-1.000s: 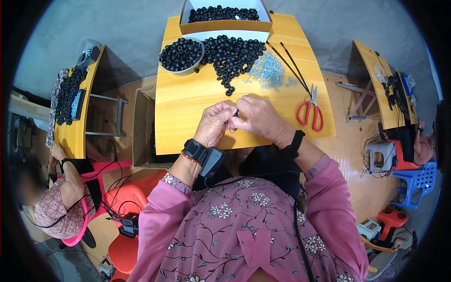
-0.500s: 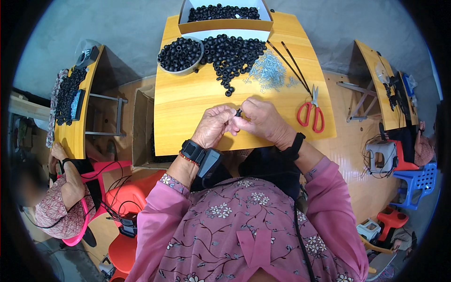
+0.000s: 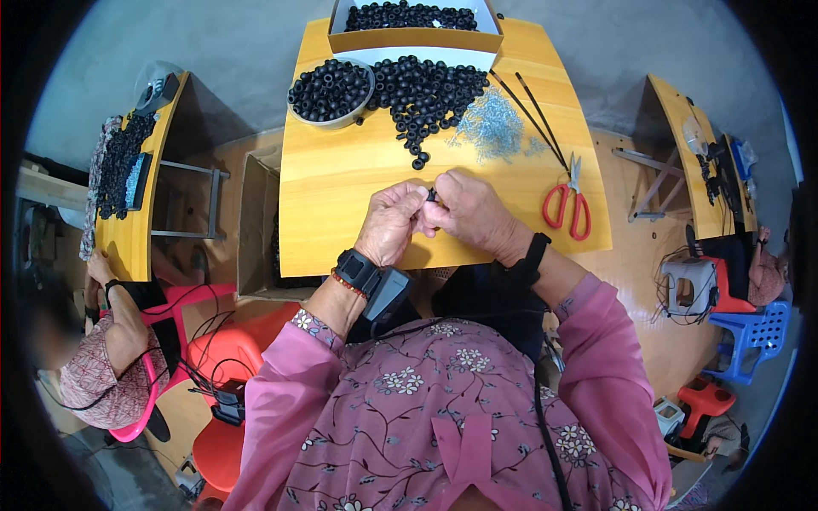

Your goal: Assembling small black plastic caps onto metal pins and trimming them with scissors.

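My left hand (image 3: pixel 389 223) and my right hand (image 3: pixel 474 213) meet over the near part of the wooden table, fingers pinched together. Between the fingertips shows a small black round part (image 3: pixel 431 195), like those in the pile; both hands grip it, and fingers hide most of it. Beyond my hands lies a heap of black round parts with holes (image 3: pixel 426 94). Beside that heap, on its right, is a scatter of small clear-blue pieces (image 3: pixel 492 126), too fine to make out singly.
A bowl of black parts (image 3: pixel 331 92) stands at the far left of the table (image 3: pixel 332 187), a box (image 3: pixel 416 43) at the back. Red-handled scissors (image 3: pixel 567 207) and two dark sticks (image 3: pixel 532 115) lie right. A cardboard box (image 3: pixel 257 226) adjoins the table's left. Another person (image 3: pixel 115 358) sits left.
My hands stay pinched together around the small black part, with the fingers shifted slightly. The whole view has moved a little; the things on the table lie as before.
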Demonstrator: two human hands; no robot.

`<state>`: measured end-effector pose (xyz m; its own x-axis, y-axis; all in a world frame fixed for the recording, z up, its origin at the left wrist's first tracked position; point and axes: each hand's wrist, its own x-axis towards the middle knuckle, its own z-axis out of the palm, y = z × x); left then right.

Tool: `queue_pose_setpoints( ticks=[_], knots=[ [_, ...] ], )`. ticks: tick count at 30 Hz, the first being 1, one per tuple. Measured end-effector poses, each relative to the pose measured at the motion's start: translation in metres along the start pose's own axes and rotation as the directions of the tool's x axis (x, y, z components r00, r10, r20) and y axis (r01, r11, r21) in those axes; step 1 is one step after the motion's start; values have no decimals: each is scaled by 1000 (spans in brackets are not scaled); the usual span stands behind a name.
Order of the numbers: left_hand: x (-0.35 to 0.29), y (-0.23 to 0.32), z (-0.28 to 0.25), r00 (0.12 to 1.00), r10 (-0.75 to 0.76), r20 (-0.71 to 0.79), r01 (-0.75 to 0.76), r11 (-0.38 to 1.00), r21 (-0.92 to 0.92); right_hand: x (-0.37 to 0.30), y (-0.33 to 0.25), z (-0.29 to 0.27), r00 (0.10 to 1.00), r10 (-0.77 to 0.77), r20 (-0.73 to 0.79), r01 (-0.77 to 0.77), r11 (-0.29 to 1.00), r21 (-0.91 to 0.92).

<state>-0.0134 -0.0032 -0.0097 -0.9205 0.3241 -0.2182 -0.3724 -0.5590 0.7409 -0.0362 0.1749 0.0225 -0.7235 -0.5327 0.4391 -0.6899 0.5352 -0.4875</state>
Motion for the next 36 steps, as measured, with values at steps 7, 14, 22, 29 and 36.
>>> queue_pose_setpoints(
  ticks=[7, 14, 22, 29, 36],
  knots=[
    [-6, 8, 5, 998, -52, 32, 52, 999, -7, -3, -4, -23, 994, 32, 106, -32, 999, -3],
    [-6, 2, 7, 998, -26, 63, 6, 955, 295, -2, -1, -28, 961, -81, 265, 106, 991, -82],
    [-3, -2, 10, 1000, 14, 3, -14, 957, 290, 13, 2, -25, 931, -154, 332, 195, 976, -93],
    [-10, 0, 13, 999, 30, -13, -25, 955, 297, 3, -1, -23, 954, -68, 292, 108, 987, -123],
    [-31, -1, 7, 987, 146, -63, -134, 977, 164, -24, -15, -36, 968, 227, 104, -236, 968, 80]
  ],
)
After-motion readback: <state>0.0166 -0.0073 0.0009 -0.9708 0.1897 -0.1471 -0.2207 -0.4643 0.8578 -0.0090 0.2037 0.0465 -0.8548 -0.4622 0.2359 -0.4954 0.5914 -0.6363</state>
